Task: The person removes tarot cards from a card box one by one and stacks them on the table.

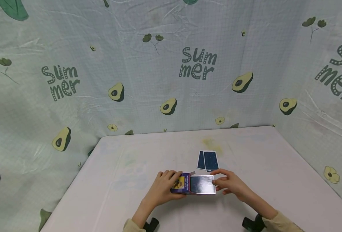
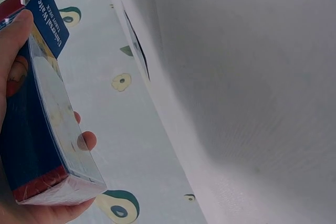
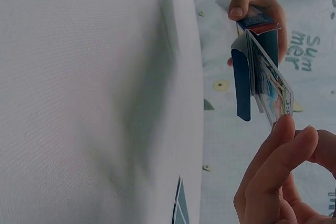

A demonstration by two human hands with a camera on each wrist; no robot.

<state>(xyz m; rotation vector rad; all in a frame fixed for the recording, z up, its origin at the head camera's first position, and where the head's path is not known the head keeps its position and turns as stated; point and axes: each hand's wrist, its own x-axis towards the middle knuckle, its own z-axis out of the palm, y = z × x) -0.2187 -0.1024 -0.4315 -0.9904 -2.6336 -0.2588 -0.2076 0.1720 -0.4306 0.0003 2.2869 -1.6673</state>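
Observation:
My left hand grips a purple-blue tarot deck box above the table, its open end to the right. In the left wrist view, the box shows clear wrapping at its bottom and a raised flap lettered "Universal Waite". Tarot cards stick well out of the box, dark back upward; their number cannot be told. At their outer end, my right hand pinches them. In the right wrist view, the picture side of the front card shows beside the blue flap.
Dark-blue-backed cards lie overlapping on the white table, just beyond the hands. A patterned sheet with avocados and "summer" lettering hangs behind and at the sides. Black wrist cameras are worn at both cuffs.

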